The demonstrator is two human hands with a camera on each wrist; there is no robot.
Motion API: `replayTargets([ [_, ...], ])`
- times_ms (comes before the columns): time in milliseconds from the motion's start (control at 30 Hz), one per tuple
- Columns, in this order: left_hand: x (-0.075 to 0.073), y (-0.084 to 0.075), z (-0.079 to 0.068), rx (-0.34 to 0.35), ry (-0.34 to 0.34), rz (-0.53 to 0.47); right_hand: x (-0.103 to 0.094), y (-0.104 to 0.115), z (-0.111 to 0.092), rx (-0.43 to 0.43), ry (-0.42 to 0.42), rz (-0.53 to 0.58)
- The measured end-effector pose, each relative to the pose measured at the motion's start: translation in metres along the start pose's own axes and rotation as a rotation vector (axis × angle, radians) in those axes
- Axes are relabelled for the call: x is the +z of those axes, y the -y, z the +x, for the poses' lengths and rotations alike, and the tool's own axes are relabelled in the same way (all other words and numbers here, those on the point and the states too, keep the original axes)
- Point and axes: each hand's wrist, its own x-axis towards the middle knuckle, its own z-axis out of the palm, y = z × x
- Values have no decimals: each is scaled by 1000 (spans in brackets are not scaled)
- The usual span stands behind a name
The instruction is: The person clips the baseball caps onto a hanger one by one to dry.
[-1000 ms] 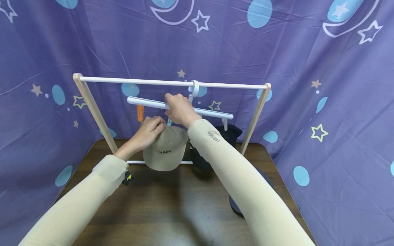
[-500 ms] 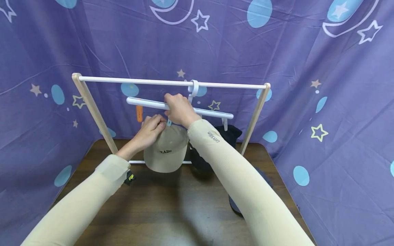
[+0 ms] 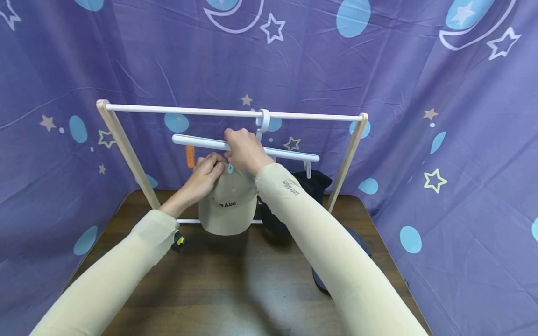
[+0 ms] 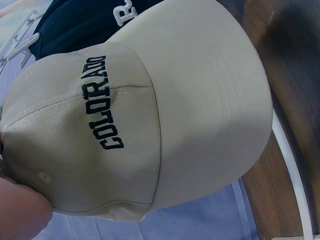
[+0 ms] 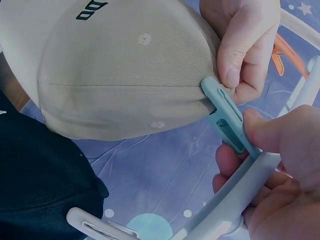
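Near the centre of the head view, the beige COLORADO cap (image 3: 229,203) hangs brim-down, its upper edge pinched by the left hand (image 3: 204,176). The right hand (image 3: 245,149), nearer the teal clip (image 5: 231,117), pinches that beside the hanger (image 3: 199,141). In the right-wrist view the clip's long axis slants upper left, its tip overlapping the cap's edge.

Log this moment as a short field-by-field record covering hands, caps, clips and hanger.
Left hand: pinches the crown's edge, its owner's left hand
Right hand: right hand grips the teal clip by the hanger
Held cap: beige cap, lettered COLORADO
Teal clip: tip over the cap's edge
Other cap: dark cap, held by a white clip
Orange clip: near the hanger's left end
Hanger: tilted, hooked over the white rail
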Motion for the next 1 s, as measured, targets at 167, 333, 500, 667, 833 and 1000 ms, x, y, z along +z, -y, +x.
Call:
replayTargets([
  [167, 1, 0, 1, 31, -15, 6, 0, 0, 0, 18, 8, -4],
  [333, 1, 0, 0, 16, 1, 35, 1, 0, 1, 25, 17, -27],
  [500, 1, 0, -2, -6, 17, 39, 1, 1, 0, 27, 34, -44],
  [667, 2, 0, -4, -34, 25, 24, 1, 1, -2, 26, 53, -70],
  [833, 4, 1, -6, -50, 33, 20, 2, 1, -4, 24, 66, -95],
  [1000, 5, 1, -6, -54, 29, 17, 2, 0, -5, 15, 67, -114],
])
